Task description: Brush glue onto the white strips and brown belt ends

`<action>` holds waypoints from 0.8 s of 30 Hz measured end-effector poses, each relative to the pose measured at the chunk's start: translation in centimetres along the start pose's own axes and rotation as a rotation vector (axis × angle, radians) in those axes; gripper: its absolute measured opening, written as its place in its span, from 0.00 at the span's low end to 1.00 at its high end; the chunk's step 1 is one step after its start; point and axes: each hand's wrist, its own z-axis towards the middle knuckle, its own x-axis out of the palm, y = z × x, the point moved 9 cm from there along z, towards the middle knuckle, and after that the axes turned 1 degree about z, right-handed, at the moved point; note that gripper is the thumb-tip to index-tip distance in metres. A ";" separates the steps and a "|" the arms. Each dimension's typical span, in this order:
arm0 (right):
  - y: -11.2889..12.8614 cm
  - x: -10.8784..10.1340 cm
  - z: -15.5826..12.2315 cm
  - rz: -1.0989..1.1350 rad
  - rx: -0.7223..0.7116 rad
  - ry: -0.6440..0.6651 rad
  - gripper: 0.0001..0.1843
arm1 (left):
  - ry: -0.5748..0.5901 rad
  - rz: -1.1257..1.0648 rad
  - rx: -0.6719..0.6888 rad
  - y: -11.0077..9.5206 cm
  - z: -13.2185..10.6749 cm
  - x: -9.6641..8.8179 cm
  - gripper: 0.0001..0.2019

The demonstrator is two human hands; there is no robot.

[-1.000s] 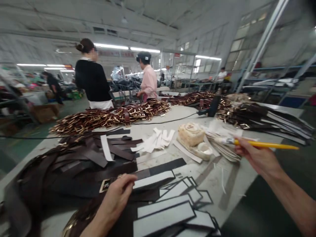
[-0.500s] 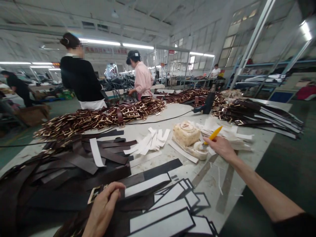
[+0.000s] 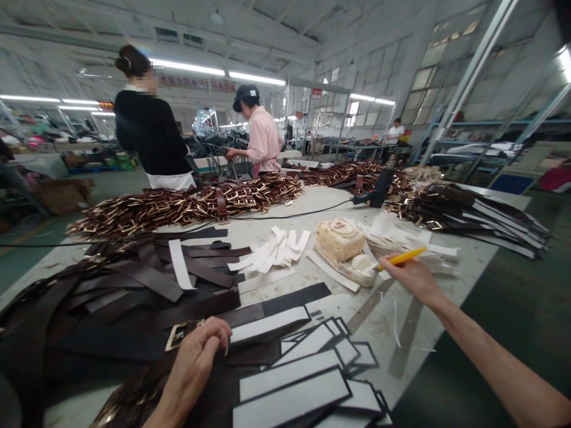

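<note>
The right hand has its thumb and fingers closed round a yellow-handled brush, gripped low like a pen. The handle leans up to the right; the tip points down at the rim of a small white cup. Whether the bristles touch the cup is too small to tell. Half a second ago the handle stood steeper over the cup; now it lies flatter and further right, which suggests the brush is being wiped or drawn out, so the cup end of the work seems nearly done.

The left hand remains low at the left, thumb and fingers pinched together at the near end of a white-faced strap, beside a gold buckle. The thumb's contact is partly hidden.

Further out, white-faced pieces overlap in front, and loose white strips lie left of the cup. A heap of buckled straps lines the table's far side, with two people standing beyond.
</note>
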 end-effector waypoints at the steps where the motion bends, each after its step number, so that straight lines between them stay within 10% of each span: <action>1: -0.1 -0.2 -0.1 -0.004 -0.004 -0.030 0.12 | -0.001 -0.014 -0.001 0.0 -0.1 0.0 0.13; 15: -0.9 -2.0 -0.3 0.071 -0.225 -0.109 0.23 | 0.036 -0.046 -0.064 0.8 -0.5 0.5 0.15; 24: 2.7 -1.2 -4.6 0.036 -0.576 0.219 0.18 | 0.045 0.009 -0.085 0.4 -0.5 0.5 0.14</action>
